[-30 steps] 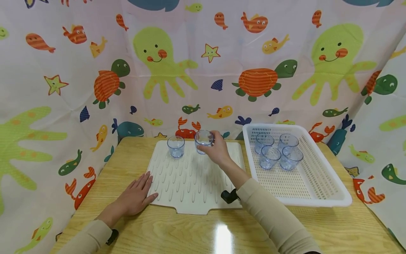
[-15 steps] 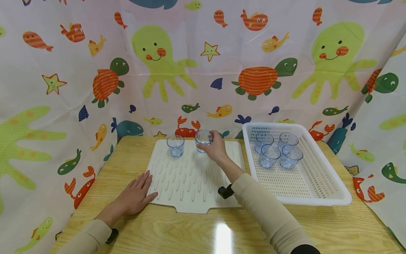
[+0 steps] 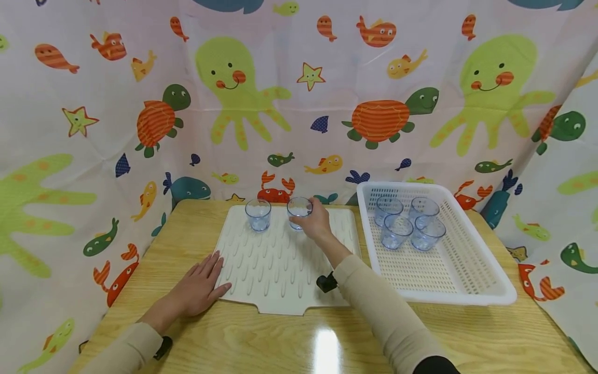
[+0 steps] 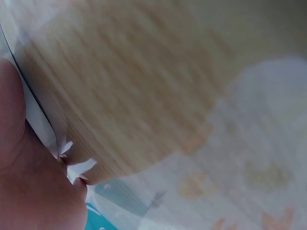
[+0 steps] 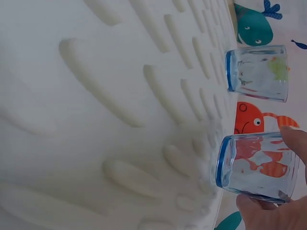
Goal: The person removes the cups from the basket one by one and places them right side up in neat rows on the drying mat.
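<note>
the left hand (image 3: pixel 198 288) lies spread at the edge of the mat (image 3: pixel 280 304) while the right hand (image 3: pixel 315 222) pinches a glass (image 3: pixel 298 210), which could tip (the mat is ridged) if released unevenly.

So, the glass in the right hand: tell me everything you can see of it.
The glass is a clear, faintly blue tumbler, glass or clear plastic by its look, with an open rim and a base whose edge shows deep blue in the right wrist view. It is about upright, mouth up, at the far part of the pale mat, right of another glass and apart from it. The right hand grips it by the sides. Whether its base touches the mat, I can't tell.
</note>
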A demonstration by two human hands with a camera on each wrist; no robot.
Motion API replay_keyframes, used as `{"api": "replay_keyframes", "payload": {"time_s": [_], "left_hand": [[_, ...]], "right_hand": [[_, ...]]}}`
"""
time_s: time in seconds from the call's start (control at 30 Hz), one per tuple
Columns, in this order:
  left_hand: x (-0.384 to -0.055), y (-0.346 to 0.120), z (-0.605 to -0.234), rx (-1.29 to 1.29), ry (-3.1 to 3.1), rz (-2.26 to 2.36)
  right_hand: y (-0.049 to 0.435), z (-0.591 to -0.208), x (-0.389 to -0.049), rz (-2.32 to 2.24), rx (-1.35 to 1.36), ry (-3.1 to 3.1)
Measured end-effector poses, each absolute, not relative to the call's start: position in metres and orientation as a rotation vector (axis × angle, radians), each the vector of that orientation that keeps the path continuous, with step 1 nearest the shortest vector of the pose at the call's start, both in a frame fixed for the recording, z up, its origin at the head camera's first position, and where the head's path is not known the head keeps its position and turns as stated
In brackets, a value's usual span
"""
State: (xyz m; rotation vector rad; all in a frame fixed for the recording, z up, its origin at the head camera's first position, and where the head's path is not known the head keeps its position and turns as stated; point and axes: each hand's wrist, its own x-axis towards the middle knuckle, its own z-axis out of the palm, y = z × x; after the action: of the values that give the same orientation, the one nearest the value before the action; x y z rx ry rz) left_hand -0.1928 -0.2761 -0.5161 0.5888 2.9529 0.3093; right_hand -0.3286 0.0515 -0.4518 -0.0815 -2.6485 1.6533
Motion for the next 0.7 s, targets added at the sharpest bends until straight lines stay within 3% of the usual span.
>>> {"api": "replay_keyframes", "payload": {"time_s": [0.7], "left_hand": [[-0.1939, -0.2755, -0.5148, 0.555, 2.947, 0.293]], "right_hand": [[0.0466, -0.4519, -0.3351, 1.663, -0.044, -2.650]]}}
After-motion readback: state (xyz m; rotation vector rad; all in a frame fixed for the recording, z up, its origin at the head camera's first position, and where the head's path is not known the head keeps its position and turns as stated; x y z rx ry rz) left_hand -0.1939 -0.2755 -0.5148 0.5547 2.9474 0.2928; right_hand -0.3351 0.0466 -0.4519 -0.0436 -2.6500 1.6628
